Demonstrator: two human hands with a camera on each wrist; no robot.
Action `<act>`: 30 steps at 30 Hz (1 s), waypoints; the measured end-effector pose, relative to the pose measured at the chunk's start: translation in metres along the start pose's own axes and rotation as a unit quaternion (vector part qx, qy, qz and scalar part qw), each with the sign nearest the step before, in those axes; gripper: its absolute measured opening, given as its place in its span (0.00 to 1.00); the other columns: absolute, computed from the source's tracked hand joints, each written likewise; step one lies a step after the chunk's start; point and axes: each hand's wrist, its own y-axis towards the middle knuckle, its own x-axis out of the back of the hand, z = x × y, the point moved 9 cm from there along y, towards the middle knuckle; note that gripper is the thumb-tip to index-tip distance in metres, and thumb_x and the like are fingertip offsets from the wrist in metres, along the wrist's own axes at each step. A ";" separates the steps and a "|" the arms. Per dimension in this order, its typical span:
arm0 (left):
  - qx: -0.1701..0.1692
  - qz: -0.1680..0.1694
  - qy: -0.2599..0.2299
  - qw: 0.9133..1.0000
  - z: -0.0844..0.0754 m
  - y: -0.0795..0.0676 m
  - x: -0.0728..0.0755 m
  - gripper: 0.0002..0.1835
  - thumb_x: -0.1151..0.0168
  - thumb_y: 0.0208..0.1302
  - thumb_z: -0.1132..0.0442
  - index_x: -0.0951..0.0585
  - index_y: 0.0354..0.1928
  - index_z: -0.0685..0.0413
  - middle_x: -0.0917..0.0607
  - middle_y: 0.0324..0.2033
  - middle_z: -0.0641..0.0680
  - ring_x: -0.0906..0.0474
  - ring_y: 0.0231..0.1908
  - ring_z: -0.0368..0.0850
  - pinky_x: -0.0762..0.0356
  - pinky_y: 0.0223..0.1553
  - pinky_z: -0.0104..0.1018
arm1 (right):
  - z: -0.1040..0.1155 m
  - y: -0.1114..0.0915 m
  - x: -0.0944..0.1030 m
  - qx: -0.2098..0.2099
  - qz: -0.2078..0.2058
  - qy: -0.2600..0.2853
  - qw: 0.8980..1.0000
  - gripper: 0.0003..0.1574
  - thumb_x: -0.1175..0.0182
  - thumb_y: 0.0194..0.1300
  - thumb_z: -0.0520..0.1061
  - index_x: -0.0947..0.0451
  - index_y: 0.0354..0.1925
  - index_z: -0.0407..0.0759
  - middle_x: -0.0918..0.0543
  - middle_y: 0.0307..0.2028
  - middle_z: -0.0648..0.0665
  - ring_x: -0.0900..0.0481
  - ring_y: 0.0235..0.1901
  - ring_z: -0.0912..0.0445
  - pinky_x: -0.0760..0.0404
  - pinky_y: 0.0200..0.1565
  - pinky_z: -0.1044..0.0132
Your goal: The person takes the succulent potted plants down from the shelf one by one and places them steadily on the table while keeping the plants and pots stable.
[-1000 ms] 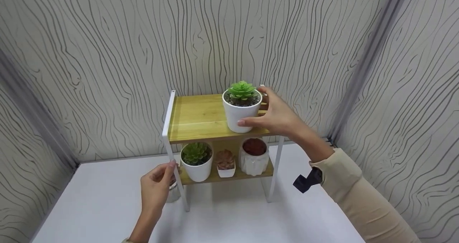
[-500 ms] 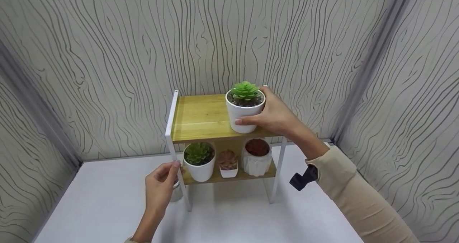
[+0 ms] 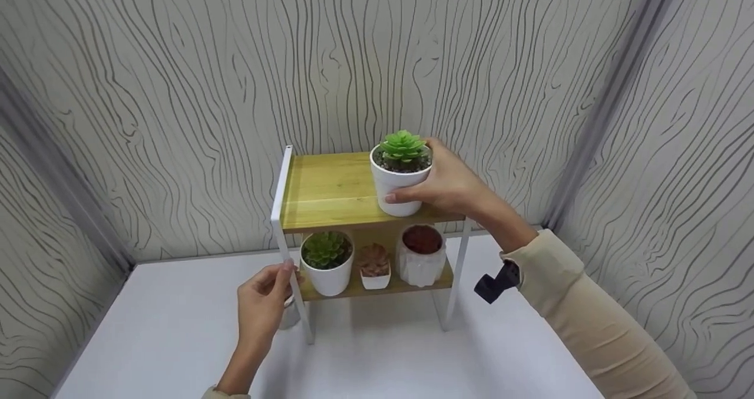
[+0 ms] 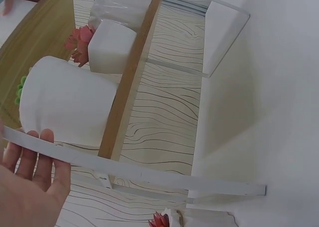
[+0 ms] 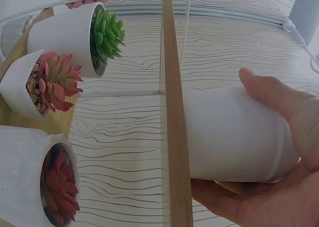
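On the right part of a two-tier wooden shelf's top board [image 3: 324, 187] stands a white pot [image 3: 392, 182] with a bright green succulent [image 3: 403, 145]. My right hand [image 3: 456, 184] grips this pot from the right, thumb across its front and fingers behind it. In the right wrist view the pot [image 5: 234, 132] meets the board's edge [image 5: 174, 107]. My left hand [image 3: 259, 304] pinches the shelf's white metal side frame [image 3: 283, 243] at lower-tier height. The left wrist view shows its fingers [image 4: 45, 162] lying against the frame's inner side; its thumb is mostly out of sight there.
The lower tier holds a white pot with a green succulent [image 3: 330, 278], a small white pot with a pink succulent [image 3: 375, 281], and a faceted white pot with a red plant [image 3: 421, 266]. Another pot [image 3: 290, 316] stands on the white table left of the shelf, partly hidden.
My right hand has come in closer round the pot, which keeps its place on the top board. The left hand stays on the frame; the head view has shifted slightly.
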 end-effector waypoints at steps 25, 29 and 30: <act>-0.016 0.001 0.002 1.000 -0.005 -0.001 0.000 0.18 0.37 0.76 0.48 0.12 0.49 0.56 0.08 0.42 0.56 0.11 0.45 0.42 0.11 0.51 0.35 | 0.000 0.000 0.000 0.007 -0.003 0.000 1.000 0.63 0.14 0.47 0.50 0.39 0.72 0.40 0.22 0.64 0.40 0.24 0.68 0.45 0.34 0.78 0.45; -0.009 0.001 0.007 1.000 -0.003 -0.001 0.000 0.19 0.38 0.77 0.47 0.12 0.51 0.56 0.08 0.43 0.55 0.11 0.48 0.44 0.11 0.52 0.36 | 0.000 -0.001 0.000 0.006 -0.005 -0.002 1.000 0.64 0.14 0.46 0.50 0.39 0.72 0.40 0.22 0.65 0.40 0.25 0.69 0.45 0.35 0.79 0.44; -0.008 0.000 0.009 1.000 -0.002 -0.001 0.000 0.19 0.38 0.77 0.47 0.12 0.51 0.56 0.09 0.44 0.55 0.11 0.48 0.45 0.11 0.52 0.36 | 0.000 -0.001 0.000 0.007 -0.005 -0.003 1.000 0.64 0.14 0.46 0.50 0.39 0.72 0.40 0.22 0.64 0.40 0.25 0.69 0.45 0.35 0.78 0.44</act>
